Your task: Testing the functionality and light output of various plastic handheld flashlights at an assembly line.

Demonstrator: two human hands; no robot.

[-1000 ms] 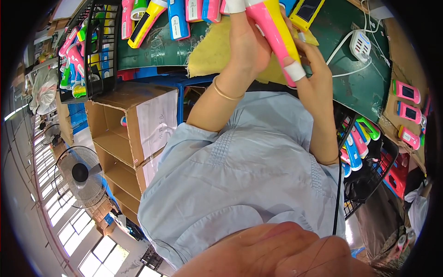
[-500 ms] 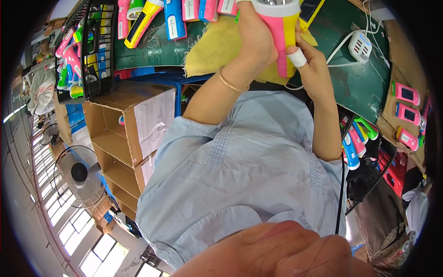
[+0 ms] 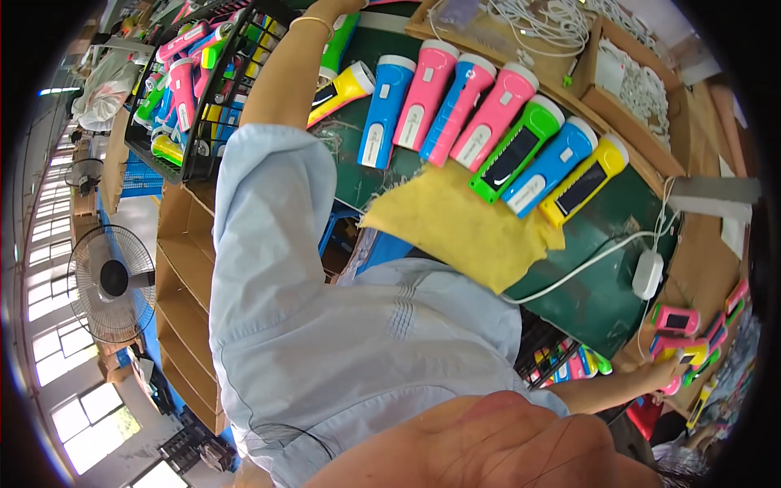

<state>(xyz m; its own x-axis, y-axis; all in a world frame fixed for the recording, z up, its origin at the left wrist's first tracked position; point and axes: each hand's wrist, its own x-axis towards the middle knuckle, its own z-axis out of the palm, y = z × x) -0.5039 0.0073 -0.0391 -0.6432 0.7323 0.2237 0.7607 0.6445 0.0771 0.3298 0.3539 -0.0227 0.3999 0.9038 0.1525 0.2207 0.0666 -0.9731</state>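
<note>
Left arm: stretched up and away, bracelet point(image 3: 311, 28) at my wrist.
Left hand point(image 3: 335, 6): cropped by the top edge beside a green torch point(image 3: 340, 42); I can't make out its grip.
Right arm: extended low to my right.
Right hand point(image 3: 665, 374): perhaps touching a yellow torch point(image 3: 693, 353); too small to read its fingers.
Torch row point(image 3: 457, 108): seven, white-headed, pink, blue, green, yellow, lying slanted on the green surface point(image 3: 602, 301), beyond my yellow cloth point(image 3: 464, 228).

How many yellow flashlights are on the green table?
2: one yellow flashlight beside the left forearm, another at the right end of the flashlight row. The forearm may hide more.
</note>
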